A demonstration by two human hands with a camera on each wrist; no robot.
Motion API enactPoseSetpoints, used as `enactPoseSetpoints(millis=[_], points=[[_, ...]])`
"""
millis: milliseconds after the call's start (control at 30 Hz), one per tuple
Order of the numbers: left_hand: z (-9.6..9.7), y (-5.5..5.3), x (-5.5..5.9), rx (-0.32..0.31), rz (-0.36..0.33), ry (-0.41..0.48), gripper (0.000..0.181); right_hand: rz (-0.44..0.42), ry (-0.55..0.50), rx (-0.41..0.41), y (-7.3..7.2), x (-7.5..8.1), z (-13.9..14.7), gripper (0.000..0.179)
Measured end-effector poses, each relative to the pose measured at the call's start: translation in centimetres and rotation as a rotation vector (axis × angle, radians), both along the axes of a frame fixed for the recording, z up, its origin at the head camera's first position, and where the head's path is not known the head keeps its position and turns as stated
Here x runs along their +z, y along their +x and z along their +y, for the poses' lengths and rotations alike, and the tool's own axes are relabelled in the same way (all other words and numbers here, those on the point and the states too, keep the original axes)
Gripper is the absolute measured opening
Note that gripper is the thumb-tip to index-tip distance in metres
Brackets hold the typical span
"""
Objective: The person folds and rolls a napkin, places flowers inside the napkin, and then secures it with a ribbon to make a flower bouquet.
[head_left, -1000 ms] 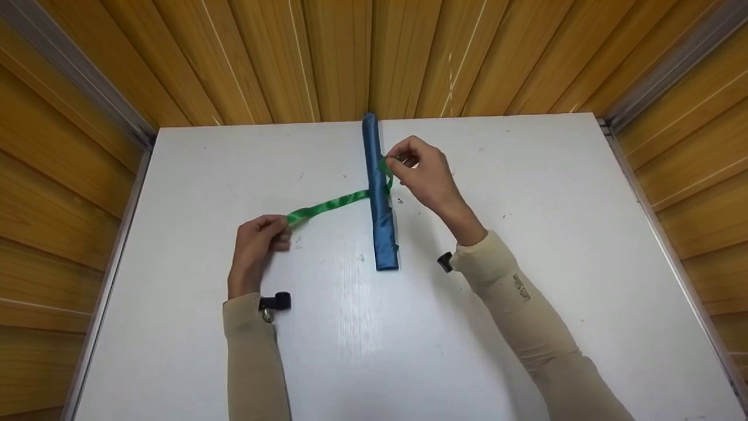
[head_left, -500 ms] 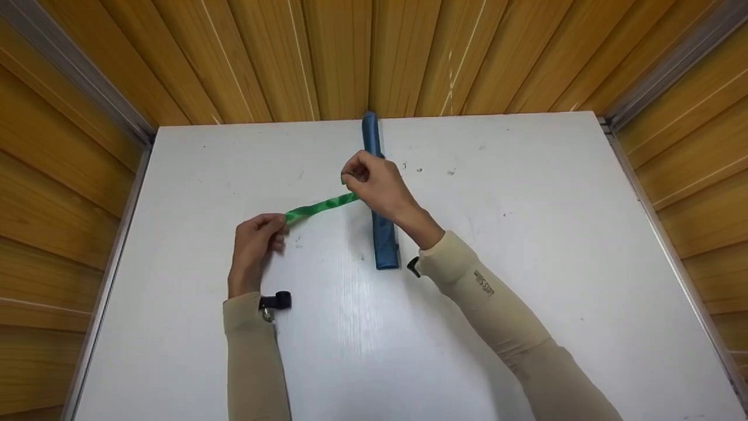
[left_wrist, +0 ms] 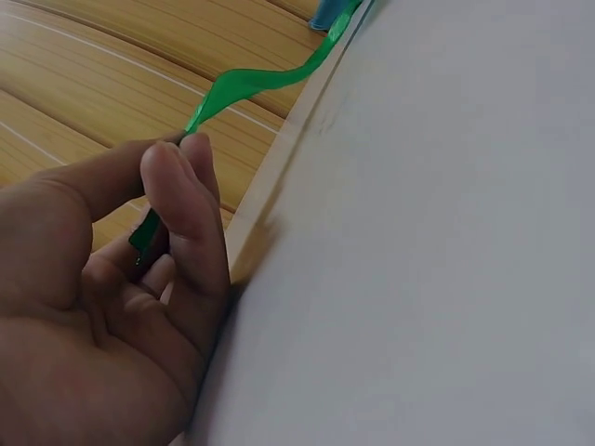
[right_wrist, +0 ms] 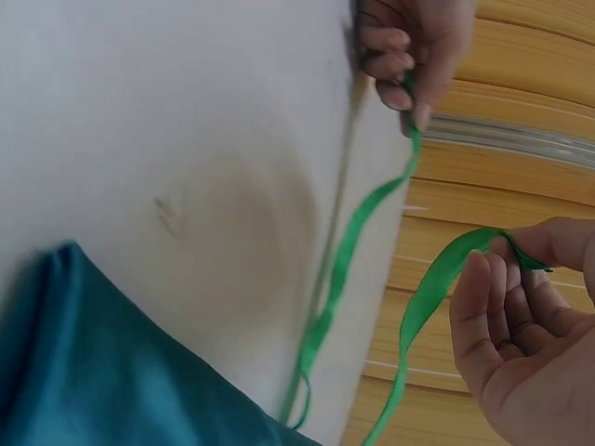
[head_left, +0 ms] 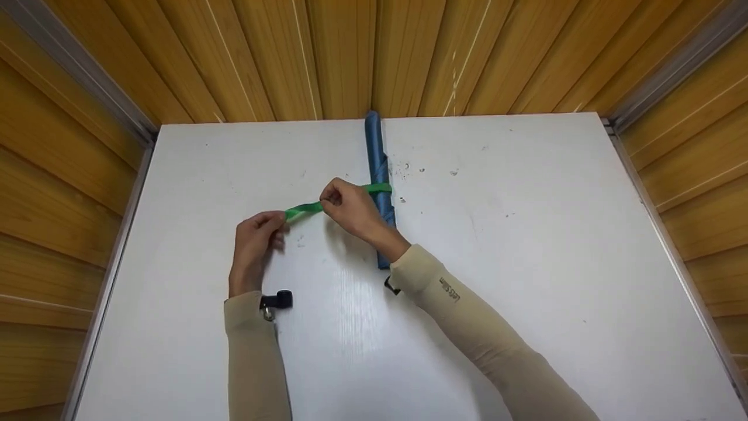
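Note:
A long roll of shiny blue cloth (head_left: 374, 140) lies lengthwise on the white table, its near part partly hidden behind my right hand and wrist. A green ribbon (head_left: 380, 187) passes across the roll's top near its middle. My left hand (head_left: 252, 242), to the left of the roll, pinches one ribbon end between thumb and fingers; in the left wrist view a short tail (left_wrist: 144, 234) hangs below the pinch. My right hand (head_left: 353, 210) is just left of the roll, pinching the ribbon's other end, which the right wrist view shows arching up as a separate strand (right_wrist: 432, 283).
The white table (head_left: 526, 280) carries small dark marks right of the roll. Wood-look panels (head_left: 339, 58) rise behind the far edge and at both sides. A small black camera (head_left: 283, 299) sits on the left wrist.
My right hand has carried its ribbon end from the roll's right side over the top to the left, laying a green band across it. My left hand has stayed nearly still.

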State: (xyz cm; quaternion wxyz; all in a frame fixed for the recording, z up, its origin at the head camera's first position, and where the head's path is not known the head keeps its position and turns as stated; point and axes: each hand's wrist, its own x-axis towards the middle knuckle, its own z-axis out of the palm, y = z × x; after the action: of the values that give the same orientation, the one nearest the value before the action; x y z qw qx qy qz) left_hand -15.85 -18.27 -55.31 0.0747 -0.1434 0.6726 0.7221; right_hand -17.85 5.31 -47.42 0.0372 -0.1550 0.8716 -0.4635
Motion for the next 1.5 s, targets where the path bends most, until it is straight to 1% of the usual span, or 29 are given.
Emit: enactPoseSetpoints(millis=[167,267,467,633,833,967,1033,1200,1300,1433,1500], points=[[0.2,-0.1,0.0,0.023,0.010,0.030,0.025,-0.022,0.042,0.000,0.2,-1.8,-0.5,0.008],[0.3,-0.3,-0.1,0.029,0.016,0.023,0.025,-0.055,0.064,-0.004,0.4,-2.7,-0.8,0.008],[0.3,-0.4,-0.2,0.056,-0.006,0.007,0.025,-0.090,0.099,0.005,0.6,-4.2,-1.3,0.007],[0.5,-0.4,-0.1,0.072,-0.024,0.013,0.026,-0.127,0.136,0.010,0.7,-5.1,-1.5,0.006],[0.9,-0.4,0.1,0.103,-0.021,0.047,0.025,-0.142,0.183,0.019,0.7,-5.3,-1.5,0.009],[1.1,-0.3,0.1,0.114,-0.003,0.022,0.025,-0.166,0.191,0.032,0.9,-5.3,-1.6,0.012],[1.2,-0.3,0.1,0.121,0.007,0.024,0.024,-0.176,0.191,0.047,1.0,-5.3,-1.6,0.015],[1.5,-0.4,0.1,0.144,0.027,0.051,0.021,-0.159,0.197,0.090,1.1,-5.3,-1.5,0.019],[1.7,-0.3,0.3,0.144,0.032,0.010,0.022,-0.156,0.198,0.109,1.0,-5.3,-1.3,0.019],[1.8,-0.2,0.9,0.126,0.034,-0.062,0.025,-0.181,0.182,0.134,0.9,-4.8,-1.2,0.020],[2.0,-0.1,1.2,0.115,0.040,-0.088,0.025,-0.161,0.163,0.126,0.8,-4.5,-1.1,0.020]])
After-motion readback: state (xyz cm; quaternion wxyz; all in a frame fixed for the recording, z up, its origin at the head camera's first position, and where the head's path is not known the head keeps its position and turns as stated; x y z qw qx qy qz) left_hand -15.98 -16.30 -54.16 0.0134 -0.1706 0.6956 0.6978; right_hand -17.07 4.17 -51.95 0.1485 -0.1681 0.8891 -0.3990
